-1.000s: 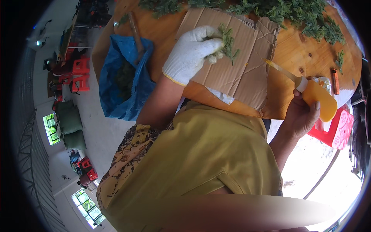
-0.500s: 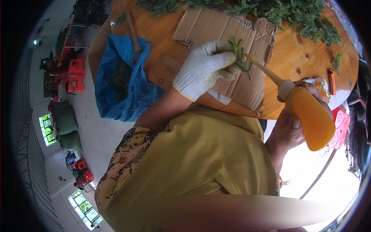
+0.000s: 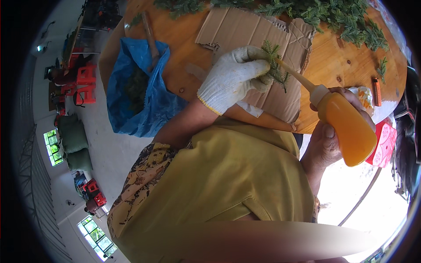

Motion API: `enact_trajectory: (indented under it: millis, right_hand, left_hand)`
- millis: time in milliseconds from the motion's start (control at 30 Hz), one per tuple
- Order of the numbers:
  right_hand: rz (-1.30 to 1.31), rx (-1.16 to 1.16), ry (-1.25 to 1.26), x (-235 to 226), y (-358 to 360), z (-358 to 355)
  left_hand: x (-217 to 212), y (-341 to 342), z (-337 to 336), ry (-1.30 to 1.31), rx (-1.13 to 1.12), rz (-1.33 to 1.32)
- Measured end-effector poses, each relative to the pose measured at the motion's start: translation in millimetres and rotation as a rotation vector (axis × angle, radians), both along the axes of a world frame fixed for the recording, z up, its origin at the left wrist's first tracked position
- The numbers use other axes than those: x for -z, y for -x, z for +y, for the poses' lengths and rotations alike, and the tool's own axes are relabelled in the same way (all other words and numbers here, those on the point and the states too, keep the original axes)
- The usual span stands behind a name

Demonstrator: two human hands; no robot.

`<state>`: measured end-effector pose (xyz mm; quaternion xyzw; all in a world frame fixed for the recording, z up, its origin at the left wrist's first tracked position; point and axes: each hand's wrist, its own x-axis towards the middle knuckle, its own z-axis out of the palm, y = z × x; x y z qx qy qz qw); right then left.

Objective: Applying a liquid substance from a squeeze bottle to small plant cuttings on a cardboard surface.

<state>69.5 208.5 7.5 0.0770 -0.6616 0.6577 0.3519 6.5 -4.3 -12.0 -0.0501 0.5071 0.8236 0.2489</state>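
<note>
My left hand (image 3: 239, 74), in a white knit glove with a yellow cuff edge, pinches a small green artificial fir sprig (image 3: 276, 70) above a piece of corrugated cardboard (image 3: 245, 33). Bare, my right hand (image 3: 326, 140) grips a squeeze bottle (image 3: 348, 127) of orange-yellow liquid. The bottle tilts so that its long tapered nozzle points up and left. Its tip meets the sprig's needles near my gloved fingers; whether any liquid is coming out is too small to tell. Part of the sprig's stem is hidden behind the glove.
A round wooden table (image 3: 184, 35) carries a heap of fir sprigs (image 3: 329, 17) along its far side. At the left, a blue plastic bag (image 3: 131, 101) holds greenery, with a wooden-handled tool (image 3: 150, 37) lying over it. An orange stick-like box (image 3: 376, 92) and crumpled white wrapping (image 3: 364, 98) lie at right.
My right hand has shifted the bottle slightly left and up, bringing its nozzle closer onto the sprig. The left hand and sprig have moved very slightly to the right.
</note>
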Motion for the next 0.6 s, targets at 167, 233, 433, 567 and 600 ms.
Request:
enact_trajectory:
  millis: [167, 233, 433, 567, 600]
  right_hand:
    - [0.057, 0.024, -0.046, 1.3, 3.6, 1.5]
    - [0.063, 0.039, -0.069, 1.2, 2.7, 1.2]
    - [0.006, 0.039, -0.017, -1.2, -0.6, -3.9]
    - [-0.006, 0.028, -0.03, -0.3, -2.3, -1.5]
    - [-0.002, 0.025, -0.029, 0.3, -2.5, -0.8]
  left_hand:
    - [1.8, -0.2, -0.3, 0.029, -0.002, 0.037]
    - [3.6, -0.1, -1.4, 0.027, -0.003, 0.04]
    - [4.9, 1.0, -1.8, -0.003, -0.016, 0.022]
    - [2.8, 1.7, -3.3, -0.081, 0.002, 0.02]
    - [4.3, 2.0, -3.6, -0.081, 0.002, 0.019]
